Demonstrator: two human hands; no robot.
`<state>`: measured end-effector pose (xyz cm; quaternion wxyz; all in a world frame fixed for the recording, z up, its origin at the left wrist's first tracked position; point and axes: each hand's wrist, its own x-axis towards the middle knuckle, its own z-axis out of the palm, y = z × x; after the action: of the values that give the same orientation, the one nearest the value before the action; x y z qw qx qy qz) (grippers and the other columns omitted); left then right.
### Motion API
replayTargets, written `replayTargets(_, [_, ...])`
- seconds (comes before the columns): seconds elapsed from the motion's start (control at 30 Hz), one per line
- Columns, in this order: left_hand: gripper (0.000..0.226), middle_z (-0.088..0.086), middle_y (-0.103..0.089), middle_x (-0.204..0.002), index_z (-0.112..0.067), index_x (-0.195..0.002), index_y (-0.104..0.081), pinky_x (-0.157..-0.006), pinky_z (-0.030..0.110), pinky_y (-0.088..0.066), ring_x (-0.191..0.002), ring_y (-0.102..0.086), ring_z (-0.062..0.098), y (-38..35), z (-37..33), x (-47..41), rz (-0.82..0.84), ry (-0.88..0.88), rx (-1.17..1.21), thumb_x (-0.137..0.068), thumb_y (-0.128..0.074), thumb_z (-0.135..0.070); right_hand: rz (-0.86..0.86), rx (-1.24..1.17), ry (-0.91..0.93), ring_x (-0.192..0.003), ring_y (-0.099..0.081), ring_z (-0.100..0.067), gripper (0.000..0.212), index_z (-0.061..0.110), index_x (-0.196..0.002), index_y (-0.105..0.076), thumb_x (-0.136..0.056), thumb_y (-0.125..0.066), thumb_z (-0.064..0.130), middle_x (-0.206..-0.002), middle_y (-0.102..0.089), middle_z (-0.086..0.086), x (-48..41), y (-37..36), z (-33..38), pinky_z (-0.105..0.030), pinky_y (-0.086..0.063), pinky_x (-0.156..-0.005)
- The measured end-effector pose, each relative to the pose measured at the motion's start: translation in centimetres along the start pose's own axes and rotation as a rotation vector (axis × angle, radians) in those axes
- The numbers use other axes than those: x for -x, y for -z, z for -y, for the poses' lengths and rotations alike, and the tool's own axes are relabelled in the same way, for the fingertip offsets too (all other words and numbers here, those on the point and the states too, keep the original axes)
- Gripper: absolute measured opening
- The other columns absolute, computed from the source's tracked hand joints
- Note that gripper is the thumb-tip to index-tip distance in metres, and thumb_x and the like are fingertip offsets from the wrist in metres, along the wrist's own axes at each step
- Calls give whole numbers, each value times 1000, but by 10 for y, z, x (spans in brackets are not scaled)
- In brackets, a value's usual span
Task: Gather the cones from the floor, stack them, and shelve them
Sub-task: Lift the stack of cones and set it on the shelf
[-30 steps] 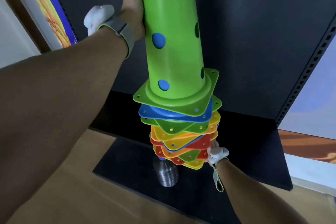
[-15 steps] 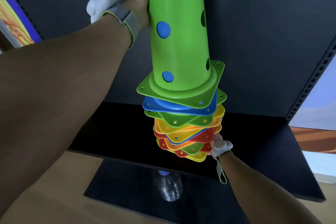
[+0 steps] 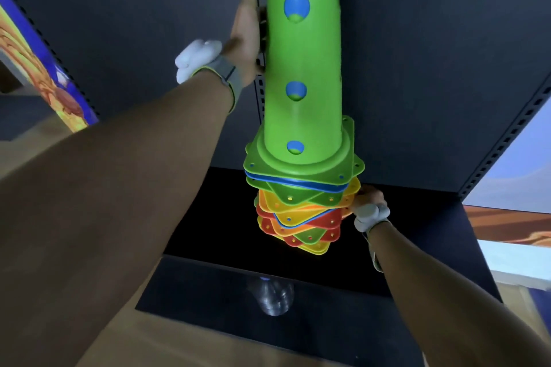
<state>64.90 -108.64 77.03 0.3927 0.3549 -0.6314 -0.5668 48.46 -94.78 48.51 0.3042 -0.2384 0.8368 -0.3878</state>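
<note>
Two hands steady the cone stack (image 3: 298,217) upright at the frame's centre, over a black shelf (image 3: 220,217). At upper centre the left hand (image 3: 246,36) presses flat, fingers straight, against the green top cone (image 3: 304,53); the right hand (image 3: 365,199) grips the base edges.

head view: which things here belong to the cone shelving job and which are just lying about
Job:
- stack of cones
- left hand, against the stack's side
- right hand, gripping the base flanges
- black shelf

Lying about:
- clear bottle on the lower shelf
- colourful panel
</note>
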Motion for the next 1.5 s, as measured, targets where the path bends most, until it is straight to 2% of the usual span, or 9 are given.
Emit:
replayTargets(0.17, [77, 0, -61, -132, -30, -136, -50, -88, 48, -46, -107, -61, 20, -7, -30, 24, -8, 101, -125, -85, -20, -79, -86, -42, -27, -124, -52, -34, 34, 6, -130, -57, -101, -45, 20, -137, -55, -15, 38, 42, 52, -28, -42, -87])
replayTargets(0.23, [70, 1, -56, -137, -28, -141, -44, -80, 36, -49, -102, -61, 16, -11, -44, 38, -7, 104, -144, -91, -21, -71, -144, -47, 19, -121, -53, -35, 35, 8, -123, -58, -102, -40, 30, -134, -55, -13, 59, 70, 96, -31, -40, -94])
replayTargets(0.37, [86, -1, -36, -154, -37, -147, -32, -101, 61, -36, -137, -40, 27, -10, -53, 52, 34, 142, -279, -77, -21, -85, -110, -208, 171, -121, -52, -27, 53, 19, -127, -58, -99, -34, 57, -127, -58, -4, 82, 91, 161, -26, -32, -92])
replayTargets(0.63, [86, 9, -36, -150, -15, -146, -30, -83, 59, -53, -129, -44, 33, -14, -63, 52, 31, 213, -407, -85, -30, -76, 72, -315, 382, -118, -59, -17, 92, 28, -140, -44, -66, -59, 82, -129, -62, 7, 99, 62, 199, -30, -46, -101])
replayTargets(0.9, [77, 7, -35, -152, -20, -149, -26, -93, 43, -48, -134, -41, 32, -2, -62, 55, 185, 254, -562, -91, -27, -70, 69, -210, 403, -103, -61, -13, 61, 28, -129, -55, -82, -62, 65, -110, -65, 13, 103, 72, 201, -22, -42, -85])
replayTargets(1.03, [62, 6, -49, -138, -19, -138, -43, -88, 25, -47, -125, -50, 23, 12, -58, 67, 332, 360, -720, -97, -24, -61, 18, -195, 366, -107, -66, -17, 79, 28, -125, -59, -64, -63, 78, -113, -70, 8, 124, 70, 204, -30, -52, -92])
replayTargets(1.2, [70, 9, -43, -147, -7, -145, -35, -96, 39, -40, -134, -42, 27, 15, -48, 89, 444, 389, -806, -96, -36, -58, -161, -147, 220, -127, -54, -22, 73, 20, -142, -48, -82, -68, 56, -139, -57, -3, 161, 70, 210, -22, -40, -91])
replayTargets(1.37, [45, 4, -57, -78, -18, -68, -52, -65, 28, -36, -77, -57, 23, 20, -38, 123, 485, 69, -770, -89, -53, -58, -258, -99, 154, -110, -61, -11, 59, 16, -129, -62, -82, -72, 50, -118, -67, 0, 227, 83, 193, -13, -43, -78])
replayTargets(1.5, [51, -2, -44, -60, -17, -55, -41, -57, 28, -32, -57, -40, 13, -22, -52, 198, 754, -152, -676, -88, -54, -53, -428, -87, 44, -92, -59, -18, 60, 13, -129, -60, -82, -73, 47, -116, -68, -7, 311, 136, 147, -25, -45, -76])
